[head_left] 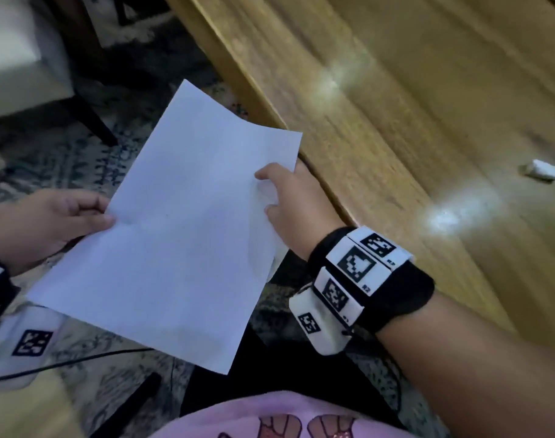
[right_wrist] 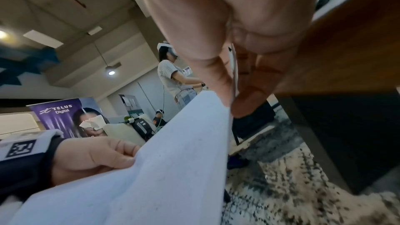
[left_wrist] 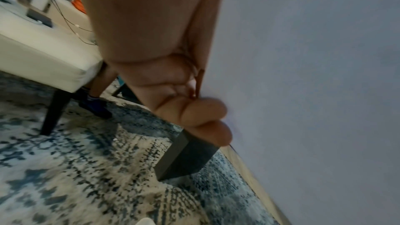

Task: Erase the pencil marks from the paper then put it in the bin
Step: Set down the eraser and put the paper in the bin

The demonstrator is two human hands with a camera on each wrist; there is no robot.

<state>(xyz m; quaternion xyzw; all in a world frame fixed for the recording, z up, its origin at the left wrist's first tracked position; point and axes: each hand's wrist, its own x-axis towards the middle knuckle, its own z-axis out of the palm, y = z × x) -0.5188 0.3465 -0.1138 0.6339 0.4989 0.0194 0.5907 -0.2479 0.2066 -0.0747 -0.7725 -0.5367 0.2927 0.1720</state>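
A white sheet of paper [head_left: 181, 229] hangs in the air beside the wooden table, over the patterned rug. My left hand [head_left: 58, 216] pinches its left edge, thumb on top; the left wrist view shows the same hand [left_wrist: 194, 105] against the paper [left_wrist: 314, 74]. My right hand [head_left: 289, 197] pinches the right edge between thumb and fingers, as the right wrist view shows the hand [right_wrist: 229, 98] on the paper [right_wrist: 168, 168]. A small white eraser [head_left: 544, 170] lies on the table at the far right. No bin is in view.
The wooden table [head_left: 412, 105] fills the right side, its edge running diagonally just right of my right hand. A pale chair [head_left: 23, 58] with dark legs stands at the upper left on the rug [head_left: 48, 159]. A black cable [head_left: 80, 361] crosses the floor. Another person [right_wrist: 173, 78] stands farther off.
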